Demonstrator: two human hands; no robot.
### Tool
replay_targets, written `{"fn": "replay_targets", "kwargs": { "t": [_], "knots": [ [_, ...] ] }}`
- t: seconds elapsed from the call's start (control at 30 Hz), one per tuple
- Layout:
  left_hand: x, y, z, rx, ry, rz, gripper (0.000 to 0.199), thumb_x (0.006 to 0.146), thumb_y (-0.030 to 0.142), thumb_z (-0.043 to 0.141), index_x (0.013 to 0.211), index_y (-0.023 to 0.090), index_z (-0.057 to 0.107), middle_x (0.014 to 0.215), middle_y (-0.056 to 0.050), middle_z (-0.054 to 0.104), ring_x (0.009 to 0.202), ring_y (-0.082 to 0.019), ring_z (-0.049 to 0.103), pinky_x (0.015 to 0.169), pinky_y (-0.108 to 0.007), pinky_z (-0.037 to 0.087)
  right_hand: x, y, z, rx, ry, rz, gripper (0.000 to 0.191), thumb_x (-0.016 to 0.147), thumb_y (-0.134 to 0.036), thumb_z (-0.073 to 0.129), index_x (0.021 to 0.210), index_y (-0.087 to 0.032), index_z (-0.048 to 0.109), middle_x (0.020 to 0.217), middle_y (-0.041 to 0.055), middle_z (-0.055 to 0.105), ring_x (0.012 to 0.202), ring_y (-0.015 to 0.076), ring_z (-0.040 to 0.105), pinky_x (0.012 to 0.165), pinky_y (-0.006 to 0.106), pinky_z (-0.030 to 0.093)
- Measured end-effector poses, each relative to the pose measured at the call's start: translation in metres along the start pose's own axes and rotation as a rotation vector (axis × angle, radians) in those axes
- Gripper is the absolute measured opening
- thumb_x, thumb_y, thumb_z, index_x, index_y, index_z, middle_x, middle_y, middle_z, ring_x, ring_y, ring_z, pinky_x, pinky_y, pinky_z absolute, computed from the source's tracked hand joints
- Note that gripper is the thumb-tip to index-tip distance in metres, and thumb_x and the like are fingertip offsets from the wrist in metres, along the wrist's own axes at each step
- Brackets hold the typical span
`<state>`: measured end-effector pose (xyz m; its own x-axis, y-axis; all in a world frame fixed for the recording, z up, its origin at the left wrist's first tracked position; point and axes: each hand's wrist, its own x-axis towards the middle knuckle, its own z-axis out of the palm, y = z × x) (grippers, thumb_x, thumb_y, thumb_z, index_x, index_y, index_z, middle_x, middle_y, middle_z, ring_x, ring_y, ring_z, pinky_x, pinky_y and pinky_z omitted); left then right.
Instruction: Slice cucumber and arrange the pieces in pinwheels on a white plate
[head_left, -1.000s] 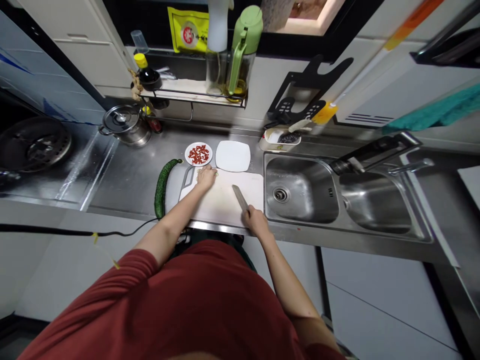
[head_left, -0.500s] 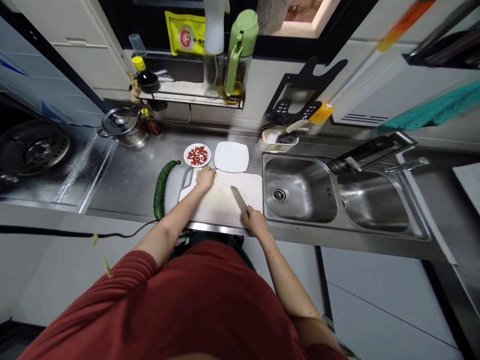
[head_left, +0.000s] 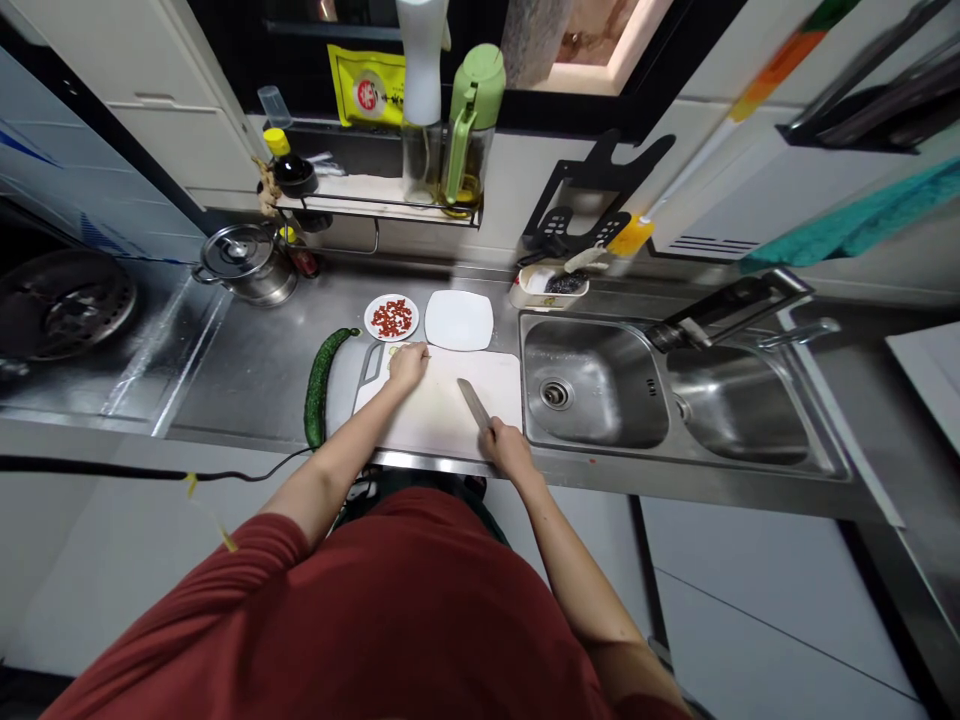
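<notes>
My right hand (head_left: 508,447) is closed round the handle of a kitchen knife (head_left: 472,402), whose blade points up and left over the white cutting board (head_left: 442,420). At the board's far edge, my left hand (head_left: 409,366) rests with its fingers curled together; what lies under them is hidden. Small pale green bits (head_left: 392,350) show beside its fingers. Just beyond the board sit a round plate (head_left: 391,317) of chopped red pieces and a square white plate (head_left: 459,320) with nothing on it. A long dark green cucumber (head_left: 318,388) lies left of the board.
To the right is a double sink (head_left: 592,385) with a tap (head_left: 727,312). A lidded steel pot (head_left: 247,265) stands at the back left, near a gas burner (head_left: 64,300). Above the counter, a shelf (head_left: 375,196) holds bottles. A sponge holder (head_left: 551,290) sits behind the sink.
The view has shifted slightly. My left hand has shifted a little on the board, its fingers still curled. The knife stays in my right hand at nearly the same place.
</notes>
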<state>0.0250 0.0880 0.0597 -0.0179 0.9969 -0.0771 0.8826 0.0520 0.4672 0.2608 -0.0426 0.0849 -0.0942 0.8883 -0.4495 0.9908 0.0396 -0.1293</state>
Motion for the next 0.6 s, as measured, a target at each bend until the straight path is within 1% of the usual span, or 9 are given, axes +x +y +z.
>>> {"fn": "replay_targets", "kwargs": {
  "t": [0.13,0.3,0.43,0.6],
  "knots": [
    [-0.011,-0.009,0.005,-0.239,-0.040,-0.146,0.012,0.075,0.028,0.062,0.084,0.020,0.062,0.077,-0.001,0.065,0.072,-0.015,0.058,0.065,-0.024,0.040,-0.001,-0.002,-0.003,-0.004,-0.005,-0.011,0.028,0.095,-0.031,0.032,0.109,-0.017,0.053,0.095,0.0113,0.066,0.089,0.0209,0.062,0.069,0.026,0.037],
    [-0.035,-0.020,0.014,-0.374,-0.097,-0.213,0.017,0.070,0.030,0.067,0.082,0.019,0.063,0.073,0.001,0.065,0.066,-0.011,0.057,0.061,-0.021,0.040,-0.002,-0.010,-0.005,-0.003,-0.017,-0.041,0.027,0.095,-0.029,0.032,0.109,-0.018,0.052,0.094,0.0105,0.066,0.089,0.0208,0.062,0.069,0.026,0.038],
    [-0.053,-0.023,0.018,-0.362,-0.099,-0.205,0.016,0.071,0.031,0.065,0.083,0.020,0.063,0.073,0.002,0.066,0.067,-0.012,0.058,0.063,-0.021,0.040,-0.004,-0.020,-0.007,-0.004,-0.037,-0.080,0.026,0.095,-0.029,0.032,0.109,-0.019,0.052,0.094,0.0099,0.066,0.088,0.0209,0.063,0.070,0.026,0.038],
    [-0.068,-0.019,0.016,-0.215,-0.074,-0.176,0.014,0.077,0.032,0.060,0.086,0.022,0.064,0.077,0.000,0.066,0.073,-0.015,0.059,0.067,-0.024,0.041,-0.008,-0.034,-0.013,-0.012,-0.101,-0.107,0.027,0.096,-0.029,0.031,0.111,-0.019,0.051,0.097,0.0106,0.066,0.090,0.0213,0.063,0.072,0.027,0.039]
  ]
}}
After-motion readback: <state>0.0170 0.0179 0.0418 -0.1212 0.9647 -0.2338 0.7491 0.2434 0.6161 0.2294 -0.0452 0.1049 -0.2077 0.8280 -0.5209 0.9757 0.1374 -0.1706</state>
